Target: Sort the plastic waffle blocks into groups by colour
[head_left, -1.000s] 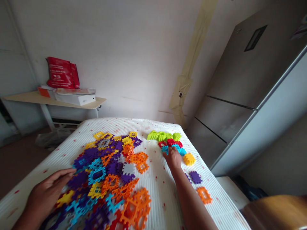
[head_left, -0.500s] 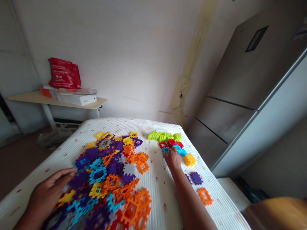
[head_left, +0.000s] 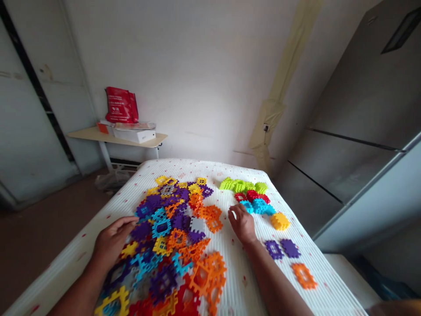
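Observation:
My left hand (head_left: 113,241) is at the left edge of a mixed pile of plastic interlocking pieces, fingers stretched towards a purple piece (head_left: 142,231); nothing shows in it. Over the cloth between the pile and the sorted groups is my right hand (head_left: 242,223), its fingers loosely bent and apart, with nothing visible in them. Just beyond it lie light blue pieces (head_left: 259,206). Behind these are red pieces (head_left: 253,195) and a row of lime green ones (head_left: 239,185). Orange frame pieces (head_left: 213,218) edge the pile nearest my right hand.
A yellow stack (head_left: 280,221), a purple frame (head_left: 274,249), a solid purple square (head_left: 290,248) and an orange frame (head_left: 304,275) lie along the right of the white spotted cloth (head_left: 237,281). A fridge (head_left: 348,145) stands right; a side table (head_left: 85,135) holds a red bag (head_left: 121,105).
My right hand has drawn back from the light blue pieces towards the pile, leaving them on the cloth. The camera view has turned right-to-left, so everything appears further right. My left hand stays beside the pile.

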The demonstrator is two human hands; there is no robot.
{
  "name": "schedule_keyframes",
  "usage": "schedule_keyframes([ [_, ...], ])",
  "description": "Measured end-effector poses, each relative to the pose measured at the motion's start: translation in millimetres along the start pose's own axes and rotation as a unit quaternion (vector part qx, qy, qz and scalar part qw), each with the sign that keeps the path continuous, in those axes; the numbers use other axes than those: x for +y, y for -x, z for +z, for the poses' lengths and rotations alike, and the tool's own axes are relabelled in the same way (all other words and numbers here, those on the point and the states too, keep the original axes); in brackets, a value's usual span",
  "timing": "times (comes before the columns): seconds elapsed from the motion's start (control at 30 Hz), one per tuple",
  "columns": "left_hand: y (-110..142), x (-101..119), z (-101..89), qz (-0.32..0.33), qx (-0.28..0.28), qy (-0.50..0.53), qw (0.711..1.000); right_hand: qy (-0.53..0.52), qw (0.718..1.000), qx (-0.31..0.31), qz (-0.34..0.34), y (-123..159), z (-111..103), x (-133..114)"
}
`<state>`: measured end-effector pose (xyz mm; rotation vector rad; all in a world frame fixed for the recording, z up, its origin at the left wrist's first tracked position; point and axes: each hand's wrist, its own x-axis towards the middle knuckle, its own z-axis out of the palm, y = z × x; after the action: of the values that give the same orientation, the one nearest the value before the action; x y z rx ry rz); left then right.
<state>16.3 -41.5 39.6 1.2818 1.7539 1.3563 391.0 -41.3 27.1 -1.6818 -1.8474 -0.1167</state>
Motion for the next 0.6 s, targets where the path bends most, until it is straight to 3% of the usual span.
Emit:
schedule_keyframes([
  [0.23, -2, -6, 1.1, 0.001, 0.005, 0.013, 1.000, -0.065, 0.996, -0.055, 0.019, 8, 13, -5],
  [0.6, 1, -4, 1.5, -0.003, 0.005, 0.028, 1.000, -0.136, 0.989, -0.055, 0.016, 8, 12, -2],
])
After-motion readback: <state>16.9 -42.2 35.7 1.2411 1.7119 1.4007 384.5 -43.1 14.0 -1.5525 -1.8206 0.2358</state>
